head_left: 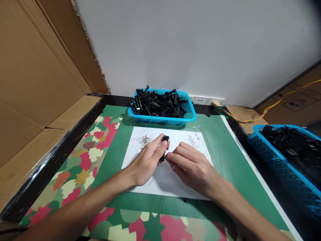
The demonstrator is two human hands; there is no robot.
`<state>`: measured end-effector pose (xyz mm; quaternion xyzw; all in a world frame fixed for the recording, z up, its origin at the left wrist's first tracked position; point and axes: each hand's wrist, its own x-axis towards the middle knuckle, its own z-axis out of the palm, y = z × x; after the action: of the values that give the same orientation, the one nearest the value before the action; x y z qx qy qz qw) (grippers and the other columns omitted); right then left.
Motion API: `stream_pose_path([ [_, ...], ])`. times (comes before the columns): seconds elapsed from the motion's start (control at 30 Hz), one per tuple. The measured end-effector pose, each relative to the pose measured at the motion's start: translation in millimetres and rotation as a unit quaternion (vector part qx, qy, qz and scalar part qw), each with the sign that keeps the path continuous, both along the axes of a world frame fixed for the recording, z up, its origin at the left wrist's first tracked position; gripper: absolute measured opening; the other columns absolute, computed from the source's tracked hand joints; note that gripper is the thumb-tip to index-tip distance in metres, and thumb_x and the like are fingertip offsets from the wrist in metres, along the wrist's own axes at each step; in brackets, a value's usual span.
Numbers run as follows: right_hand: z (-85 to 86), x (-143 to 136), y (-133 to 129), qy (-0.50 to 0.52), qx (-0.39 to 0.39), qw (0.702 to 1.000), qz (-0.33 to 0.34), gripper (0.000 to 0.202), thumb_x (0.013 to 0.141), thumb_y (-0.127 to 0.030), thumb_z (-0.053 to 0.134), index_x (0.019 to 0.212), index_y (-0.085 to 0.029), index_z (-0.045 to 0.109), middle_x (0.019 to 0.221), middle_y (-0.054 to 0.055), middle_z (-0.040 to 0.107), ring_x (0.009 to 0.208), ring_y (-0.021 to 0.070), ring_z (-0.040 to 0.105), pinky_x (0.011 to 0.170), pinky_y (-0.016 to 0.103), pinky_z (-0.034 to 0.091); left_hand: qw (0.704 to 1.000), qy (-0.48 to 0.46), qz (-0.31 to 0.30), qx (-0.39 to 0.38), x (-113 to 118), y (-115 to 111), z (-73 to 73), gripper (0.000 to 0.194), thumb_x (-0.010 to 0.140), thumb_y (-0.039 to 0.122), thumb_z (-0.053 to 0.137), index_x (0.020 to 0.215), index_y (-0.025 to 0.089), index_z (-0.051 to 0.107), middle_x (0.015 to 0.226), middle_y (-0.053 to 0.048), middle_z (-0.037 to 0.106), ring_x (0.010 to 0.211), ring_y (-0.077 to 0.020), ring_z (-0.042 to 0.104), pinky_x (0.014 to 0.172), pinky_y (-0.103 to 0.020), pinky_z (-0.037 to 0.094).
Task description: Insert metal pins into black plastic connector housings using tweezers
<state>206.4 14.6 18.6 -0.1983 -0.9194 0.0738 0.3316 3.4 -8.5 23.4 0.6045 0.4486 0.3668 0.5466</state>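
Over the white sheet (150,182), my left hand (147,160) is closed around a small black plastic part (162,158), whose ends show above and below the thumb. My right hand (193,165) is closed close beside it, its fingertips near the part's lower end. A thin metal tool (171,170) sticks out from under the right fingers, pointing down and left. Small metal pieces (144,140) lie scattered on the sheet's left side, and more small pieces (193,142) lie behind my right hand.
A blue basket (160,119) heaped with black parts stands behind the sheet, against the wall. Another blue basket (283,159) of black parts is at the right. Cardboard (37,77) rises on the left. Yellow and red wires (265,108) run at the back right.
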Motion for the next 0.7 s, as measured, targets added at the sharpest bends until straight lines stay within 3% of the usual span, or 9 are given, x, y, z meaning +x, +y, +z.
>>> stream_pose_path([
  [0.23,-5.0,-0.6,0.9,0.046,-0.051,0.998,0.005,0.019,0.102,-0.005,0.059,0.113,-0.014,0.071,0.084,0.006,0.061,0.076,0.0191,0.053,0.067,0.031,0.044,0.996,-0.083,-0.014,-0.039,0.1,-0.9,-1.0,0.041,0.109,0.06,0.043,0.099,0.021,0.049,0.085,0.003,0.042,0.07,-0.0102,0.039,0.058,-0.02,0.034],
  [0.7,-2.1,-1.5,1.9,0.132,-0.074,0.988,0.023,0.026,0.099,0.001,0.061,0.106,-0.018,0.078,0.086,0.005,0.063,0.079,0.0162,0.061,0.068,0.029,0.049,0.968,-0.197,-0.043,-0.147,3.9,-0.5,-4.2,0.042,0.106,0.064,0.045,0.102,0.023,0.047,0.074,0.007,0.032,0.056,-0.0061,0.022,0.049,-0.018,0.013],
])
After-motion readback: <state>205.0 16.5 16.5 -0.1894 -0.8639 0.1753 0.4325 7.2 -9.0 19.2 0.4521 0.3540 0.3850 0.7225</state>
